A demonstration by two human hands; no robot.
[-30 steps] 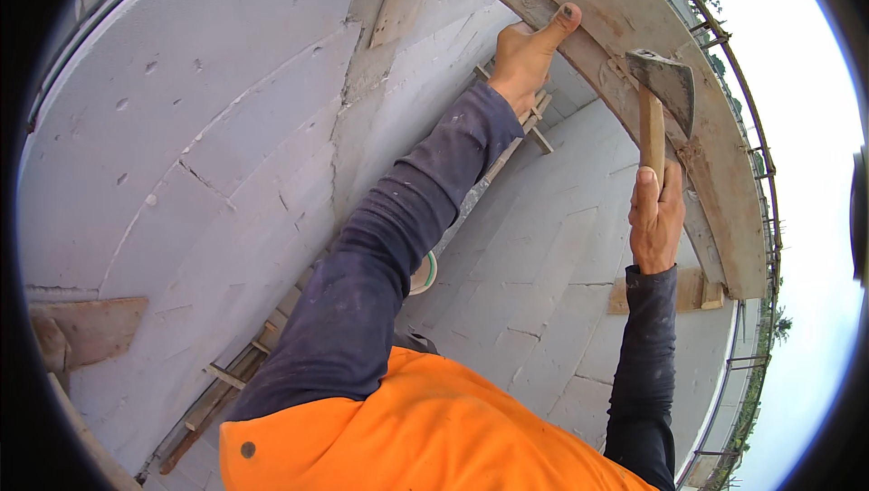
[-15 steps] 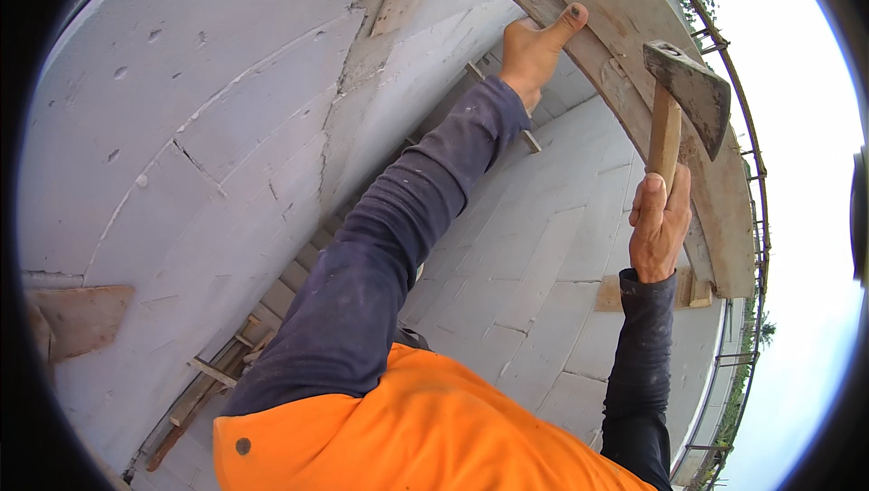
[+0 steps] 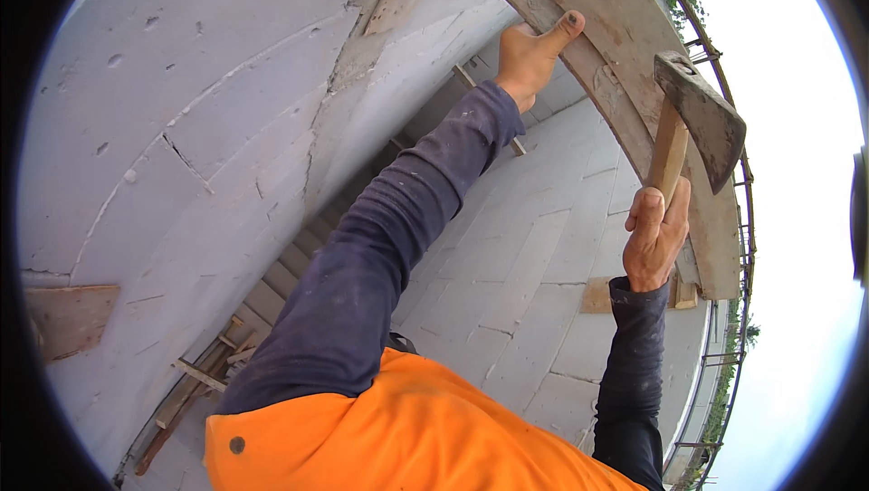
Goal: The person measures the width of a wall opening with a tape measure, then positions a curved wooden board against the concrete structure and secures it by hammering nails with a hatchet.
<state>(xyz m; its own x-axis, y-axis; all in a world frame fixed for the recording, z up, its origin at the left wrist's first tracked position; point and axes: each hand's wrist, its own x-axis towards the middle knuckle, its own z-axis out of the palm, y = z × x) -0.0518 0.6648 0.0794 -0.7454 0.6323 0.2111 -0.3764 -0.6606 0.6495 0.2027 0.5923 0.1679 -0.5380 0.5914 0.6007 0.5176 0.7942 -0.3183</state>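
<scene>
A long wooden board [image 3: 625, 29] curves across the upper right. My left hand [image 3: 532, 58] grips its lower edge, with the thumb resting on the wood and the fingers mostly hidden behind it. On the right, my right hand [image 3: 656, 238] is wrapped round the wooden handle of a hatchet [image 3: 701, 120]. The worn metal head is raised in front of the board, blade edge toward the right. Whether the head touches the board I cannot tell.
Pale block walls [image 3: 208, 120] stand at left and below the board. Steel rebar [image 3: 748, 247] runs along the board's outer side, open sky beyond. A wooden piece [image 3: 72, 319] is on the left wall; timbers [image 3: 195, 378] lie at the lower left, and a small block [image 3: 685, 295] sits under the board's end.
The hatchet head has tilted right and dropped a little, with my right hand slightly lower. My left hand keeps its place on the board. The whole view has shifted slightly.
</scene>
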